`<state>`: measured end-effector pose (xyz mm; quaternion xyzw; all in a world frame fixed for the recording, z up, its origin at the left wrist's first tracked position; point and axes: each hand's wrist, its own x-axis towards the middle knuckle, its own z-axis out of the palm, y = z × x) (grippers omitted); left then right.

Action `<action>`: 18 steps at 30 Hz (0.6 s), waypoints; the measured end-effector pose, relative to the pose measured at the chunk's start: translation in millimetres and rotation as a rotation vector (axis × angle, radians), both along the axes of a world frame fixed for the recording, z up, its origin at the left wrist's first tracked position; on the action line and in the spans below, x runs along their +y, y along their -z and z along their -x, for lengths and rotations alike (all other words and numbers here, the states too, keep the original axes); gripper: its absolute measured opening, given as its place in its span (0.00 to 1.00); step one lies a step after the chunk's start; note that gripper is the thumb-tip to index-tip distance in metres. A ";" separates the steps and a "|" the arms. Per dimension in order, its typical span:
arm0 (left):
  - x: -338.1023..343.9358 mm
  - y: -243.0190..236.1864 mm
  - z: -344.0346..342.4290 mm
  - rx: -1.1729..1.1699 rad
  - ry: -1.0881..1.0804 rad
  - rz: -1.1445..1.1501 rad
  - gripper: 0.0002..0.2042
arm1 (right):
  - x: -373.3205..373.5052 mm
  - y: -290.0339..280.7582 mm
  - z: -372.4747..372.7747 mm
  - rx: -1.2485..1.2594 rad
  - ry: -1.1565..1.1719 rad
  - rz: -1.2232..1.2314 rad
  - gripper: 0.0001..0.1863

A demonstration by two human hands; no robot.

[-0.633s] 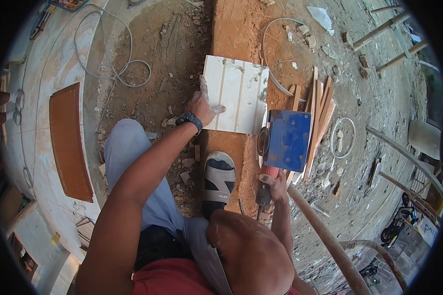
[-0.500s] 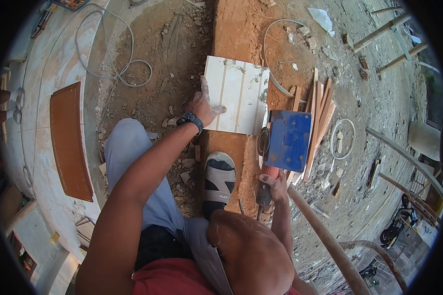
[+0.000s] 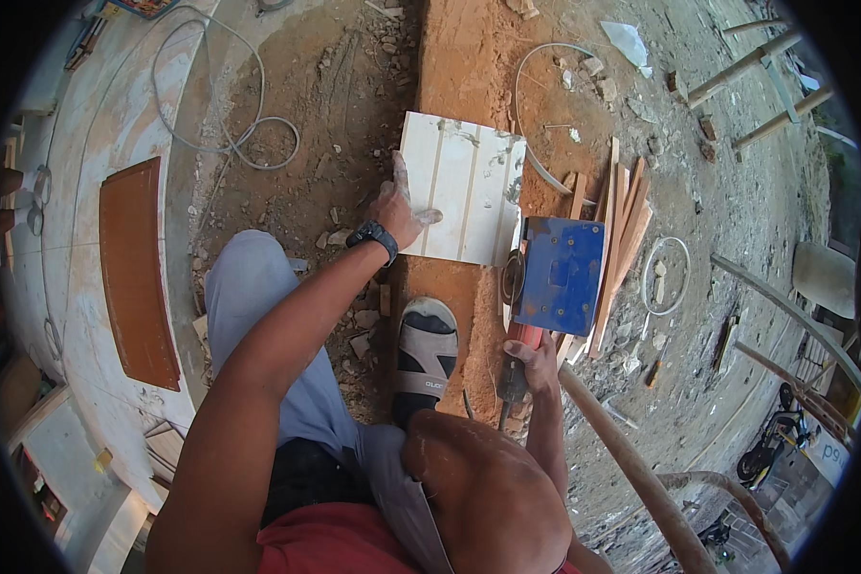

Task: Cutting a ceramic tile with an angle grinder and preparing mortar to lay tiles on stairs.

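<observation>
White with narrow brown stripes, the tile (image 3: 462,188) lies in front of you over the orange-brown earth ledge (image 3: 461,57), ahead of your shoe (image 3: 426,352). Its far edge and its right side carry grey smears, and the lower right corner looks broken. Your left hand (image 3: 402,212) is at the left edge of this tile, with the thumb and the first finger spread wide: the finger runs up along the edge, and the thumb lies across the face. How the other fingers are placed, I cannot tell. A dark watch (image 3: 373,239) sits on this wrist.

Your right hand (image 3: 540,362) is closed around the red and dark grey body of a power tool (image 3: 550,301). The thumb shows on the left side of it; most of the fingers are hidden. The blue base plate (image 3: 564,263) of the tool faces up towards you, just beside the lower right corner of the tile; whether they touch, I cannot tell.

To the right of the plate, and partly behind it, lies a bundle of reddish strips (image 3: 630,220). A thin pale cable (image 3: 259,86) makes loops on the ground at your far left, and nearer lies a brown board (image 3: 140,277).
</observation>
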<state>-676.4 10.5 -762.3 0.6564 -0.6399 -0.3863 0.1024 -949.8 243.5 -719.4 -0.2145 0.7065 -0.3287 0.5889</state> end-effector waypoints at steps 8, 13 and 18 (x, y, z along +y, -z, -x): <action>-0.1 -4.2 -1.1 0.022 -0.010 -0.031 0.62 | -3.0 -2.3 -1.4 -0.008 0.007 0.021 0.34; 0.3 -2.4 0.2 -0.019 -0.004 -0.028 0.62 | -2.3 0.2 3.0 -0.015 0.001 0.022 0.36; 0.3 -2.6 1.0 -0.013 -0.004 -0.014 0.62 | -5.5 -1.5 4.1 -0.014 -0.013 0.002 0.37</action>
